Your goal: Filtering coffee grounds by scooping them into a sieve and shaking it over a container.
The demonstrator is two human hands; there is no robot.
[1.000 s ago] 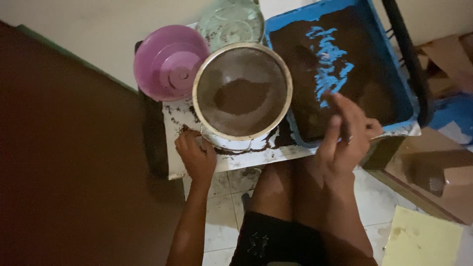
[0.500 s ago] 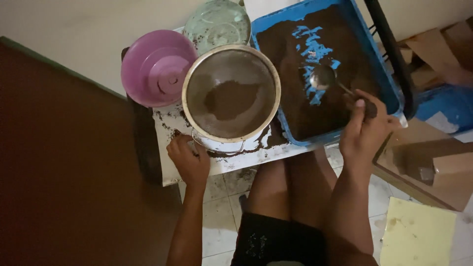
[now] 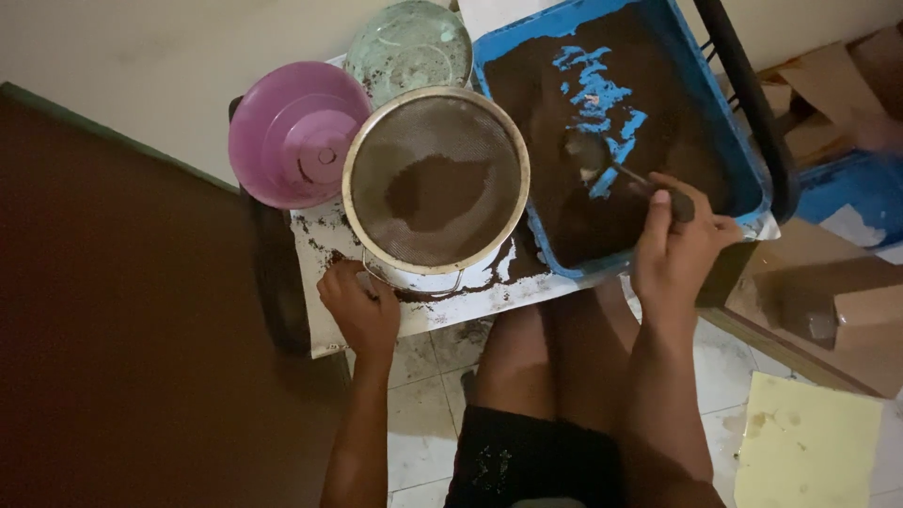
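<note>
**Spoon in the Brown Powder**

The left hand [image 3: 362,310] gripped the handle at the near edge of the round sieve [image 3: 435,181] on the tabletop [image 3: 442,306]. The right hand [image 3: 677,246] held a spoon [image 3: 611,169] tight. The spoon pointed away and to the left, its bowl in the brown powder [image 3: 564,85] of the blue tray [image 3: 743,188]. The sieve sat just left of the spoon. Farther off sat a pink bowl [image 3: 296,132] and a green bowl [image 3: 411,42].

Blue tray [image 3: 743,202] far end cut off by top edge, spoon [image 3: 602,162] handle end hidden in right hand [image 3: 677,249], pot under sieve [image 3: 435,179] mostly hidden, spoon bowl blurry
</note>
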